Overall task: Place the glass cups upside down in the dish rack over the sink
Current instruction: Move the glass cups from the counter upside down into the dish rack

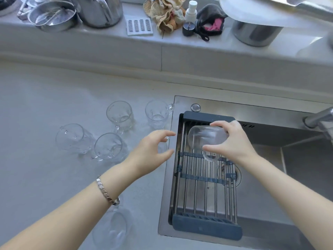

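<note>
Your right hand: grips a glass cup, tilted sideways above the dish rack
Your left hand: fingers spread, empty, over the bench edge by the sink

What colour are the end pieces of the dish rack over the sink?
Dark blue-grey, on the dish rack, with metal bars between; the head view, the only one, shows it clearly.

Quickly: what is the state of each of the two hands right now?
Left hand: open, fingers curled, holding nothing.
Right hand: closed on a glass cup above the dish rack.
</note>
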